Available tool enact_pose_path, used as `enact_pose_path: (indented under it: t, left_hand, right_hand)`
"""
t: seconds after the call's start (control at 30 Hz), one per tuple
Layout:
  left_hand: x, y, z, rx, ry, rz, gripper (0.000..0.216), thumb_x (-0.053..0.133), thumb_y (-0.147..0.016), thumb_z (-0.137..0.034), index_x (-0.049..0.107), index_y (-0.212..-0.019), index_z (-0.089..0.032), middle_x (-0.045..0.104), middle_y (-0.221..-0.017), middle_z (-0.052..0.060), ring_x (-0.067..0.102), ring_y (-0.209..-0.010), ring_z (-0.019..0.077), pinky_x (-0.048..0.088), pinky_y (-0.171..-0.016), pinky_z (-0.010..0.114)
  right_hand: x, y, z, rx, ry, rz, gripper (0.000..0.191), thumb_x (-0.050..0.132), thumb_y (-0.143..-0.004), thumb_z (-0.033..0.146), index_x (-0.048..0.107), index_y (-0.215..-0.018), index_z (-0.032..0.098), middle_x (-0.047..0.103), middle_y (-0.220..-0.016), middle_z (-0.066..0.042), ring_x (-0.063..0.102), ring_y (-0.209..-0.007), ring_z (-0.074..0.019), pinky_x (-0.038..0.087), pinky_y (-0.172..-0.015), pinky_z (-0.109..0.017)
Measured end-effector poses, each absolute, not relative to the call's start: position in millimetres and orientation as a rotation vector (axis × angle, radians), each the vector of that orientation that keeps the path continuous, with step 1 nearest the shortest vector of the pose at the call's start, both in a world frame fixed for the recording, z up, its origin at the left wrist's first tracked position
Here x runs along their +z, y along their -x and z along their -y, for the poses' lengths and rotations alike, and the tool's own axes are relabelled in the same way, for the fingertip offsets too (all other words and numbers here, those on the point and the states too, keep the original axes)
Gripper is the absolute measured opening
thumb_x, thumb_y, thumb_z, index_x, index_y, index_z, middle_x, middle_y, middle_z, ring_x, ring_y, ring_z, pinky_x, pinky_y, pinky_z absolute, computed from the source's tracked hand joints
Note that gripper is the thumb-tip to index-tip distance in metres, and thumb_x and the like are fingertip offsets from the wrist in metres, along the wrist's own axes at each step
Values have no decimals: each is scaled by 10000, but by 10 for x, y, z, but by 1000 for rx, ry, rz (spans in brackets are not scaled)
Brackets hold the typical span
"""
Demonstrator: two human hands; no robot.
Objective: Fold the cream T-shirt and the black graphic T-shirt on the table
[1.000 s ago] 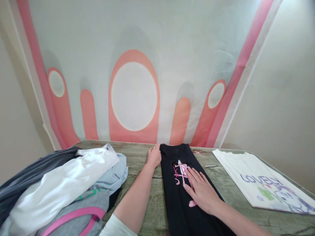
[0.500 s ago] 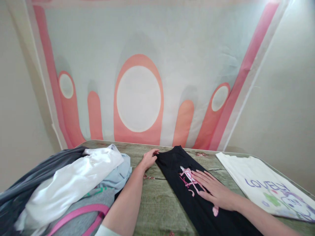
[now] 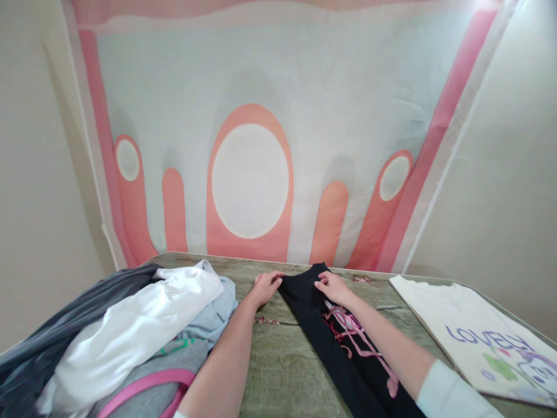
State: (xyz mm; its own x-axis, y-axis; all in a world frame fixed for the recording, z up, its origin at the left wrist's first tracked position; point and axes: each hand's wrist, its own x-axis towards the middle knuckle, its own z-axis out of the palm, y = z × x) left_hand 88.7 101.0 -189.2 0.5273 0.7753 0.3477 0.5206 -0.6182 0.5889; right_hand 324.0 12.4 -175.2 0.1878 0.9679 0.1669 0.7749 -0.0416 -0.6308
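A black garment (image 3: 331,342) with a pink print lies folded in a long strip on the wooden table (image 3: 278,371), running from the far edge toward me. My left hand (image 3: 266,285) pinches its far left corner. My right hand (image 3: 331,287) pinches the far end of the same garment, a little to the right. Both hands are closed on the cloth near the table's far edge.
A pile of clothes (image 3: 117,337) in white, dark grey, light blue and grey with pink trim covers the table's left side. A folded white T-shirt (image 3: 483,337) with a coloured "LOVELY" print lies at the right. A pink-and-white patterned cloth (image 3: 252,174) hangs behind.
My right hand has left the pink print where it lay flat and moved up to the garment's far end, closing on it. The left hand went from resting at the corner to pinching it.
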Motion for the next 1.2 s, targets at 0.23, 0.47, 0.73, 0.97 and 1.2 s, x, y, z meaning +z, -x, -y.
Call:
enact_pose_path:
  t: [0.23,0.47,0.73,0.97,1.2]
  left_hand:
    - [-1880,-927,-1016,807,-2357,-1069,259,484,-814,-292,630,-1024,-250,666,-940,4,576,-921,175,372,-885,285]
    - [-1910,-958,-1053,803,-2320,-1103,287,474,-818,-296,605,-1059,-212,658,-852,-2,585,-794,140,419,-793,250]
    - [-1863,-976,-998,856,-2312,-1236,295,535,-776,-397,631,-979,-205,639,-744,-9,582,-752,148,417,-784,266]
    - [-1838,-989,-967,830,-2354,-1206,295,551,-775,-361,618,-1028,-226,663,-791,-8,599,-795,149,403,-834,276]
    - [-1863,-995,-976,832,-2399,-1269,246,561,-761,-337,635,-973,-236,656,-780,-13,594,-804,156,355,-895,314]
  right_hand:
    - [-2007,-3160,-368,405,1870,1515,411,612,-692,384,549,-1017,142,610,-769,-24,568,-706,-148,394,-668,-271]
    - [-2058,-3246,-327,341,1693,1478,322,497,-765,287,501,-1065,168,560,-705,15,539,-653,-133,412,-660,-269]
    - [-2088,-3179,-269,212,1693,1515,268,500,-758,229,508,-1024,197,545,-742,4,526,-679,-138,394,-684,-269]
    - [-2045,-3135,-210,186,1713,1575,266,469,-796,302,512,-1043,212,535,-689,19,525,-651,-140,378,-625,-250]
    - [-1970,-3085,-145,111,1754,1620,258,444,-822,278,496,-1068,222,543,-661,24,536,-657,-146,365,-627,-245]
